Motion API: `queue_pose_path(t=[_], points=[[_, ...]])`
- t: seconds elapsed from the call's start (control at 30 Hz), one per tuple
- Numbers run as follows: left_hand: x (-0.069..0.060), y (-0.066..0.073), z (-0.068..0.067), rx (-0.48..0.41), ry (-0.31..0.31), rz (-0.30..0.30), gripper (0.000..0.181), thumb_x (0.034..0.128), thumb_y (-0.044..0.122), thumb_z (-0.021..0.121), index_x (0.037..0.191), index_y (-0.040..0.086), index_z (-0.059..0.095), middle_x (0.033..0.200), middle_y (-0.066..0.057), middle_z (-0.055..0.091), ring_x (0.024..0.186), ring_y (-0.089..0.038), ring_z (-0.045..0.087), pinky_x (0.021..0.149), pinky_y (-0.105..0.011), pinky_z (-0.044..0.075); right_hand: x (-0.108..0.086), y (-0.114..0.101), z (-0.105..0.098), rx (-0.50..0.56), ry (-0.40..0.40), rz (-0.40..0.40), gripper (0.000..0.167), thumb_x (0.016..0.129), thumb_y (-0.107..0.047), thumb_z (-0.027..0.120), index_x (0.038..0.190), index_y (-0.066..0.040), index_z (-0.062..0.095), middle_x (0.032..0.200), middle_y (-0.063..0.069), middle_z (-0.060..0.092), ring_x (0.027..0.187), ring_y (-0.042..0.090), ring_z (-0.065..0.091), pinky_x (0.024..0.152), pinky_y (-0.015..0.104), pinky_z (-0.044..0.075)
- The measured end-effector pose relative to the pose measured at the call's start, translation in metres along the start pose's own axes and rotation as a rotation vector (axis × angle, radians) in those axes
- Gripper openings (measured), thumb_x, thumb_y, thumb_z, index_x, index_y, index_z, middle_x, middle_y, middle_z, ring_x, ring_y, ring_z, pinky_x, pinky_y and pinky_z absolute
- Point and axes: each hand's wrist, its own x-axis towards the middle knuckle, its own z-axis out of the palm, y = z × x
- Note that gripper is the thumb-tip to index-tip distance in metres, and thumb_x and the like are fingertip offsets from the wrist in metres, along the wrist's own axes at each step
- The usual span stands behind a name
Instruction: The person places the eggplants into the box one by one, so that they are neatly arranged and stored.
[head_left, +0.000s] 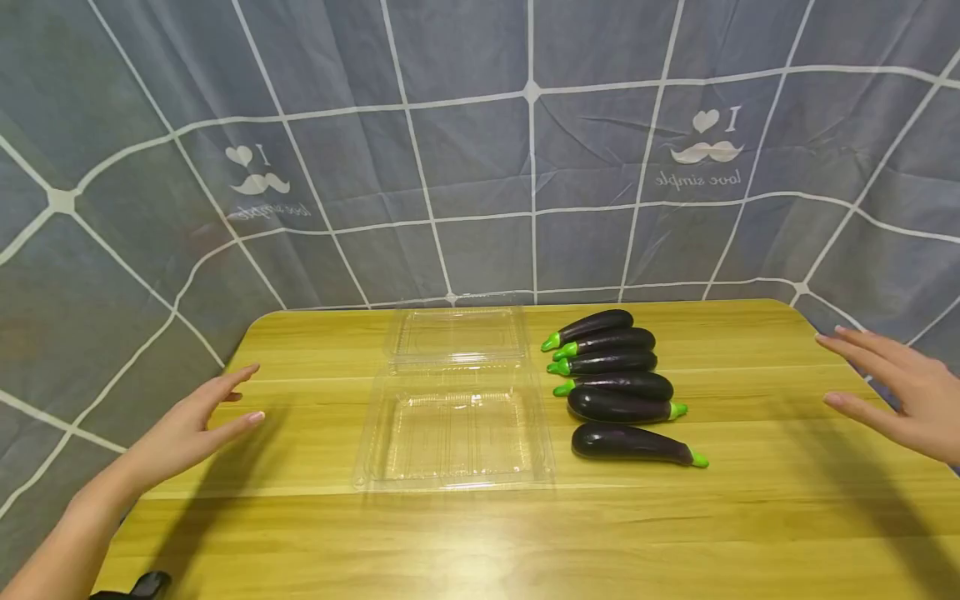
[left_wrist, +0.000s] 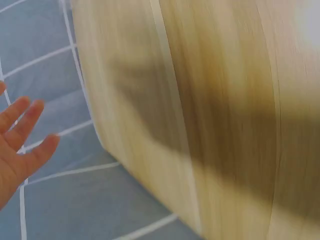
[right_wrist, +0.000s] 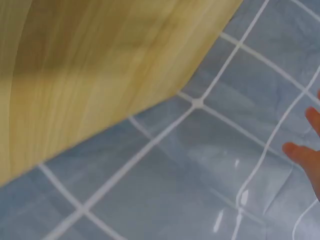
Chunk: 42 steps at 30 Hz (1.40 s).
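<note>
We see six eggplants (head_left: 622,384) stacked in a rough column on the table (head_left: 480,533), just right of the clear box (head_left: 461,442); their long axes run mostly side to side, so their ends rather than their flanks face our hands; the four far ones point their green stems left, towards the box, while the two near ones point theirs right. The relation that counts most, we judge, is with our right hand (head_left: 903,392); it is the nearer one, by the table's right edge, and from its fingers the eggplants lie to the left, well apart; the nearest eggplant (head_left: 633,442) sits slightly off from the others, its stem end towards that hand. Our left hand (head_left: 191,425) hangs by the opposite edge, with the box between it and the eggplants; the box lies unfolded, its lid (head_left: 459,333) on the far side. Both hands hold nothing; the fingers of each reach out loosely, thumbs well away from them, the gap wide.
</note>
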Motion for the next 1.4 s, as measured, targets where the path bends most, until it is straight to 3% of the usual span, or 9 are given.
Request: queue_pose_path(t=[0.13, 0.2, 0.27, 0.47, 0.57, 0.77, 0.93, 1.13, 1.4], points=[[0.003, 0.005, 0.014, -0.171, -0.056, -0.018, 0.062, 0.0949, 0.021, 0.055, 0.147, 0.007, 0.024, 0.141, -0.025, 0.033, 0.117, -0.044, 0.042, 0.084, -0.047, 0.046, 0.003, -0.013, 0.007, 0.062, -0.037, 0.016, 0.065, 0.079, -0.019, 0.073, 0.138, -0.013, 0.045, 0.124, 0.024, 0.052, 0.12, 0.034, 0.044, 0.098, 0.047, 0.035], [0.005, 0.009, 0.023, -0.249, -0.087, -0.01, 0.06, 0.0953, 0.02, 0.055, 0.146, 0.006, 0.026, 0.14, -0.024, 0.034, 0.117, -0.043, 0.043, 0.081, -0.033, 0.049, 0.003, -0.023, 0.011, 0.058, -0.066, 0.027, 0.06, 0.079, -0.019, 0.074, 0.134, -0.011, 0.05, 0.12, 0.021, 0.056, 0.109, 0.032, 0.051, 0.08, 0.043, 0.046], [0.007, 0.013, 0.034, -0.347, -0.12, -0.002, 0.058, 0.0954, 0.018, 0.054, 0.145, 0.005, 0.027, 0.14, -0.024, 0.034, 0.117, -0.041, 0.043, 0.079, -0.025, 0.049, 0.004, -0.033, 0.016, 0.068, -0.097, 0.027, 0.057, 0.08, -0.021, 0.074, 0.131, -0.011, 0.053, 0.118, 0.018, 0.059, 0.098, 0.033, 0.055, 0.061, 0.038, 0.046], [0.019, 0.024, 0.061, -0.641, -0.183, -0.011, 0.057, 0.0952, 0.011, 0.053, 0.143, -0.002, 0.025, 0.139, -0.03, 0.031, 0.118, -0.03, 0.048, 0.083, -0.034, 0.051, 0.01, -0.063, 0.032, 0.183, -0.126, -0.041, 0.05, 0.078, -0.02, 0.076, 0.125, -0.017, 0.058, 0.112, 0.002, 0.063, 0.096, 0.004, 0.055, 0.06, 0.025, 0.047], [0.025, 0.029, 0.072, -0.734, -0.208, -0.014, 0.058, 0.0945, 0.01, 0.053, 0.143, -0.003, 0.024, 0.139, -0.032, 0.029, 0.119, -0.037, 0.045, 0.081, -0.04, 0.052, 0.014, -0.074, 0.041, 0.253, -0.133, -0.083, 0.048, 0.077, -0.017, 0.076, 0.123, -0.019, 0.06, 0.109, -0.002, 0.064, 0.094, 0.002, 0.056, 0.066, 0.027, 0.049], [0.03, 0.043, 0.091, -0.775, -0.271, -0.012, 0.063, 0.0915, 0.009, 0.058, 0.144, -0.002, 0.025, 0.14, -0.03, 0.027, 0.12, -0.046, 0.038, 0.083, -0.037, 0.051, 0.019, -0.089, 0.061, 0.424, -0.204, -0.147, 0.044, 0.078, -0.016, 0.075, 0.12, -0.012, 0.061, 0.108, 0.002, 0.065, 0.09, 0.009, 0.06, 0.069, 0.028, 0.051], [0.032, 0.051, 0.098, -0.799, -0.259, -0.03, 0.064, 0.0904, 0.01, 0.059, 0.143, -0.003, 0.025, 0.139, -0.03, 0.027, 0.117, -0.043, 0.043, 0.082, -0.037, 0.05, 0.023, -0.094, 0.075, 0.499, -0.214, -0.191, 0.043, 0.077, -0.014, 0.076, 0.118, -0.009, 0.062, 0.109, 0.003, 0.065, 0.088, 0.009, 0.06, 0.069, 0.028, 0.051], [0.037, 0.053, 0.1, -0.848, -0.219, -0.077, 0.063, 0.0902, 0.009, 0.06, 0.141, -0.005, 0.026, 0.135, -0.031, 0.03, 0.109, -0.03, 0.053, 0.081, -0.035, 0.051, 0.025, -0.096, 0.087, 0.541, -0.25, -0.237, 0.043, 0.078, -0.016, 0.075, 0.117, -0.007, 0.062, 0.108, 0.004, 0.065, 0.086, 0.009, 0.06, 0.065, 0.028, 0.052], [0.041, 0.054, 0.098, -0.869, -0.221, -0.097, 0.067, 0.0884, 0.008, 0.063, 0.143, 0.0, 0.024, 0.119, -0.022, 0.037, 0.089, -0.015, 0.057, 0.074, -0.027, 0.052, 0.026, -0.094, 0.094, 0.557, -0.295, -0.197, 0.039, 0.079, -0.015, 0.075, 0.114, -0.005, 0.062, 0.104, 0.005, 0.064, 0.084, 0.007, 0.058, 0.065, 0.027, 0.051]])
